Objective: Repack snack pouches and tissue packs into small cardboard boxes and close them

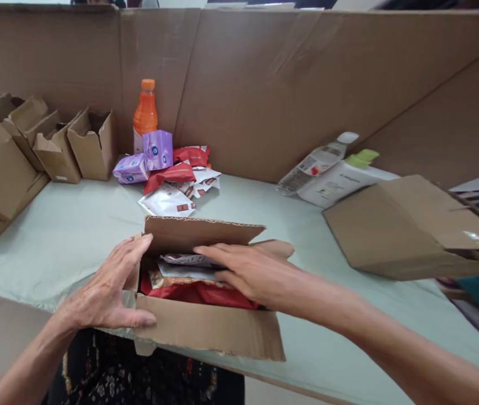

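In front of me at the table's near edge sits a cardboard box with its flaps spread apart. Inside lie a red packet and, behind it, a white-and-silver packet. My left hand rests against the box's left end, thumb and fingers spread, the thumb over the front flap. My right hand reaches into the box from the right. Its fingers are stretched out over the packets and touch the white one; the fingertips are partly hidden.
Behind the box are red and white pouches, purple packs and an orange bottle. Small cartons stand left. A clear bottle, a white bottle and a larger box lie right. Cardboard walls close the back.
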Available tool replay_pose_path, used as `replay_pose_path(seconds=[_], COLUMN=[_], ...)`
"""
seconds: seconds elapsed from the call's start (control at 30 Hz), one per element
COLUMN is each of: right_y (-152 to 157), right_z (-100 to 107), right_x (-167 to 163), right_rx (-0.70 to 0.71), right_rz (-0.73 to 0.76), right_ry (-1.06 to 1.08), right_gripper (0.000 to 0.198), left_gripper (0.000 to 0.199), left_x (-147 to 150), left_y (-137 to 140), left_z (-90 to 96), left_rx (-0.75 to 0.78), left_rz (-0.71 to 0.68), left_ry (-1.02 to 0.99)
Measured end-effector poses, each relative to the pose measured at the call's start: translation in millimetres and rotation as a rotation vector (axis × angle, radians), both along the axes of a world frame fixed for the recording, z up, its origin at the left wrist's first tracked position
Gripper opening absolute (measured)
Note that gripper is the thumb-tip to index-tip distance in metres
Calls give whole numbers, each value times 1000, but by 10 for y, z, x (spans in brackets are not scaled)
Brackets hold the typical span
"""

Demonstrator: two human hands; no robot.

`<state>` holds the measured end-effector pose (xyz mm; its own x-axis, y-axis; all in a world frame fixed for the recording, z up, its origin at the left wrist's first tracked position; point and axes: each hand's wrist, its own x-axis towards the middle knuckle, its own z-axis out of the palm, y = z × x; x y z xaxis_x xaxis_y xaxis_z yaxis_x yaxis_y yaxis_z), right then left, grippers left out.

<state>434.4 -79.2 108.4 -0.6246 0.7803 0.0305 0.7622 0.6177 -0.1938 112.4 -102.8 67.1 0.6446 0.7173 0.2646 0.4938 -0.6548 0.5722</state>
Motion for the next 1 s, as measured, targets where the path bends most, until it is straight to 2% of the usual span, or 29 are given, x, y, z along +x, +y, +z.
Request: replay_pose_path(seconds=[0.07, 0.17, 0.23, 0.3, 0.43, 0.5, 0.57, 0.63, 0.7, 0.73, 0.8, 0.9, 1.0], right_y=[108, 146, 142, 148, 145, 59, -102, -293, -451, -501, -539, -481, -395], right_z=[-14, 70, 120, 137, 207, 312, 414, 442, 356, 275, 71, -215, -367], right_x=[-91, -223, -336, -447, -498, -378, -166, 93, 329, 418, 514, 472, 349], right_rx=[-156, -348, -421, -433, -413, -339, -164, 78, 254, 288, 239, 83, 57], right_rz=[19, 57, 83, 94, 127, 117, 19, -187, -423, -517, -620, -588, -490], right_ry=[-70, -102, -126, -142, -103, 14, 222, 437, 594, 652, 734, 788, 757], right_gripper=[57, 58, 58, 59, 62, 55, 41, 30, 25, 26, 32, 33, 29], left_gripper=[109, 106, 104, 101, 96, 94, 89, 81, 72, 69, 67, 74, 78], left_x=[-10, -17, -11, 2, -5, -54, -133, -217, -265, -267, -220, -59, 104], left_y=[15, 49, 73, 93, 91, 57, 0, -72, -154, -195, -269, -329, -306], left_z=[8, 2, -4, 0, 34, 33, -9, -92, -193, -237, -291, -276, -202], left_rx=[12, 31, 39, 48, 98, 122, 120, 79, 7, -24, -33, 98, 291], left_rz=[-20, -40, -45, -53, -62, 6, 128, 258, 343, 358, 317, 150, 23], left_ry=[26, 22, 13, 15, -1, -63, -168, -311, -435, -473, -515, -500, -342])
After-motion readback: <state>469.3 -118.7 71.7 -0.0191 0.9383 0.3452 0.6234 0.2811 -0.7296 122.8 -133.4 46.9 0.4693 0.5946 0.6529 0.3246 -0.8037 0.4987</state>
